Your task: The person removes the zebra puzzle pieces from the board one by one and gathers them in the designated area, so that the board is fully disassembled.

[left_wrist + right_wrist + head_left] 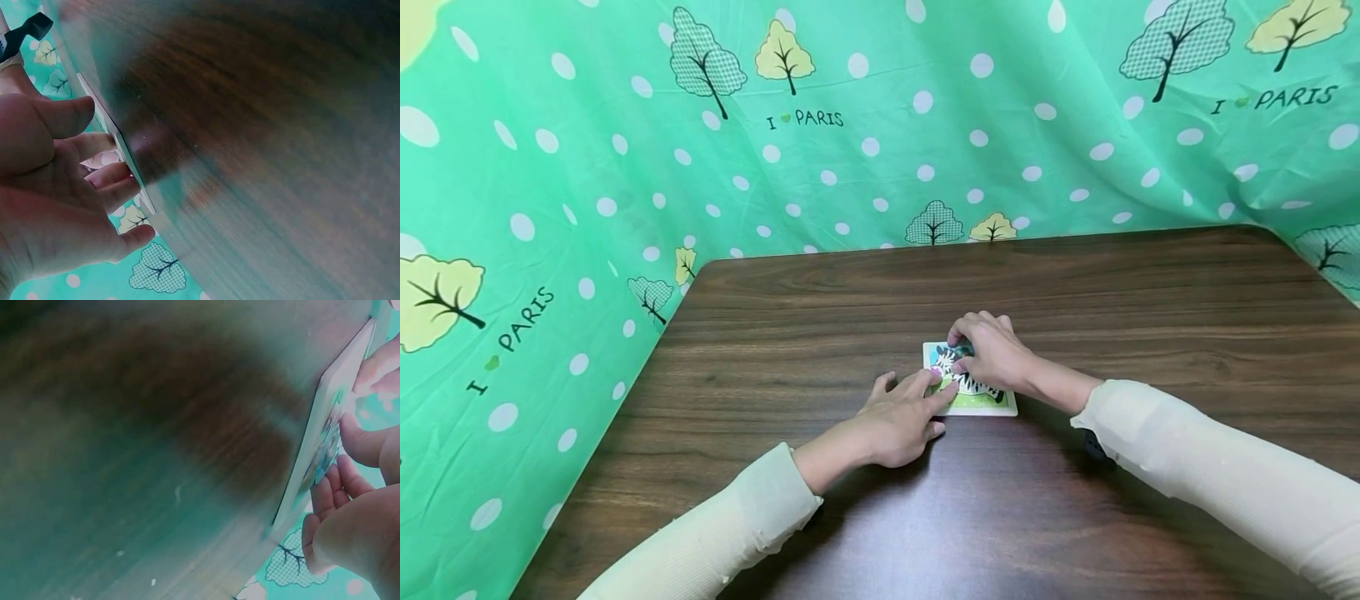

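Observation:
A flat picture board (973, 408) with a white border and a zebra on green grass lies on the table. It looks like a small jigsaw puzzle. My left hand (898, 421) reaches in from the left, its fairly straight fingers resting on the board's left part. In the left wrist view, the fingertips (128, 181) meet the board's thin edge. Over the upper right of the board, my right hand (996, 354) has bent fingers and thumb set around a puzzle piece (326, 453) in the zebra picture. That hand covers part of the zebra.
The dark wood-grain table (820, 317) extends around the board on all sides. Behind it and to the left hangs a green curtain (880, 108) with white dots and printed trees. A dark band (1097, 447) shows under the right sleeve.

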Available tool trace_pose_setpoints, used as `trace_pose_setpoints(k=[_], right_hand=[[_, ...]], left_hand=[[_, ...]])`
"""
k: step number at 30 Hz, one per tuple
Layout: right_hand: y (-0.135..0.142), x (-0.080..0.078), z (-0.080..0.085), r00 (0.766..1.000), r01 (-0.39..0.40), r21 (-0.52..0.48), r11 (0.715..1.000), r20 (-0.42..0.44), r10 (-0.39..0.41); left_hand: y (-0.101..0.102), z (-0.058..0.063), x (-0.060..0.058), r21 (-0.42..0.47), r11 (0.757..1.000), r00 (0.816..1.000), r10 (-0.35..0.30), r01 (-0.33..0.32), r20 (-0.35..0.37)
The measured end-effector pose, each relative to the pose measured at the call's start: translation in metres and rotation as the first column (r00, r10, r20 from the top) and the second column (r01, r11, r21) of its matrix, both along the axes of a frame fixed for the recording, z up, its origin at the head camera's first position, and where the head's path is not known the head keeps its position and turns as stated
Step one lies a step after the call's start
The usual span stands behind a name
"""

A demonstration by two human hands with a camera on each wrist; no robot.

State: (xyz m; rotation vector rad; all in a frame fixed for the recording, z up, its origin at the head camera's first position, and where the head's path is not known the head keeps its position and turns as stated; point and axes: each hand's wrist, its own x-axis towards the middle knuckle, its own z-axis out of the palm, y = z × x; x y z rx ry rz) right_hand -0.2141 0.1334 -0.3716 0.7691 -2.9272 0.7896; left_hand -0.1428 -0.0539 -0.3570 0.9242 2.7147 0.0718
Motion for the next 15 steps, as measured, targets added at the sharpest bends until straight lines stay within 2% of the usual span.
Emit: trace_pose_setpoints(k=[6, 15], right_hand=[[0.0013, -0.0003, -0.0008, 0.999, -0.032, 0.000, 0.999, -0.001, 0.032], [0.0019, -0.0010, -0.0042, 0.994, -0.077, -0.006, 0.997, -0.081, 0.077]], left_hand=[[0.0001, -0.0009, -0.0001, 0.001, 1.000, 1.000, -0.003, 0.003, 0.002], [0.0003, 0.0001, 0.0002, 0.002, 1.000, 1.000, -0.002, 0.002, -0.006]])
